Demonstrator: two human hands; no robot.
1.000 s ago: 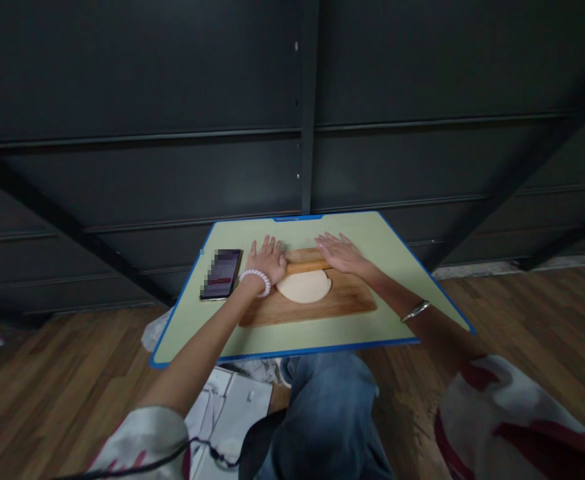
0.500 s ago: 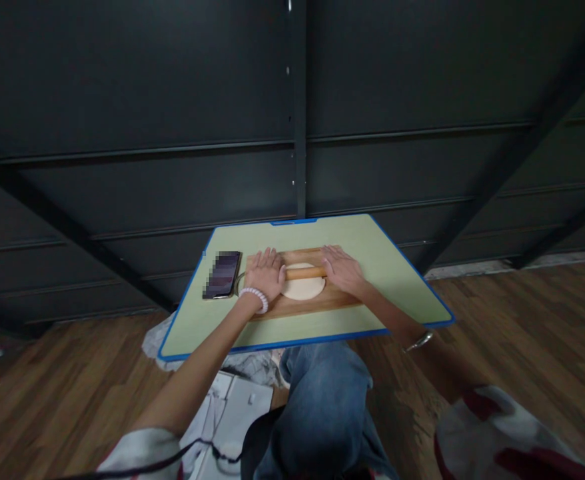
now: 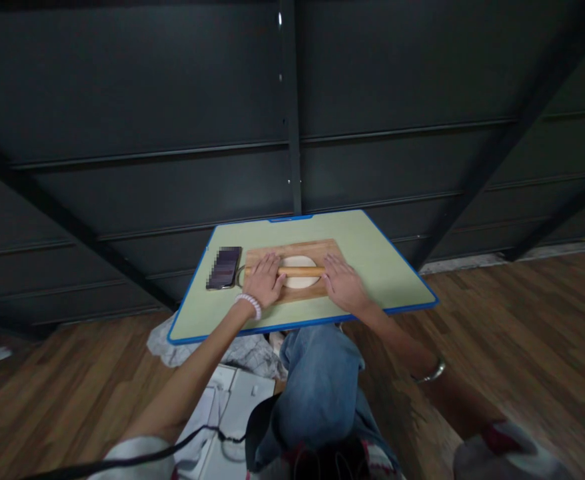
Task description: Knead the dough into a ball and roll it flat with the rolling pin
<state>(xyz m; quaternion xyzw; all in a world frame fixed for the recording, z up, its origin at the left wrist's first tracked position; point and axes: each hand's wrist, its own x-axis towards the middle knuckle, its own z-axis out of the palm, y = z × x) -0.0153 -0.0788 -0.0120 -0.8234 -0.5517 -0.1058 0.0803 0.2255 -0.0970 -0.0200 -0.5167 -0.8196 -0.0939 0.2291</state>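
Observation:
A wooden rolling pin [image 3: 302, 272] lies crosswise over a flat, round piece of pale dough [image 3: 300, 283]. Under the dough is a wooden board [image 3: 307, 247]. My left hand [image 3: 264, 279] rests flat over the pin's left end, fingers stretched forward, a beaded bracelet at the wrist. Over the right end lies my right hand [image 3: 343, 283], palm down with its fingers extended too. Both hands press on the pin rather than wrap round it, and they cover its ends.
The board lies on a pale green, blue-edged table [image 3: 392, 273]. A phone [image 3: 224, 268] sits left of the board, beside a ring-shaped handle [image 3: 240, 276]. My knee [image 3: 320, 380] is below the near edge. Dark metal panels [image 3: 197, 187] stand behind the table.
Both hands have come nearer to me with the rolling pin, which now crosses the dough closer to its middle. The camera view has shifted slightly.

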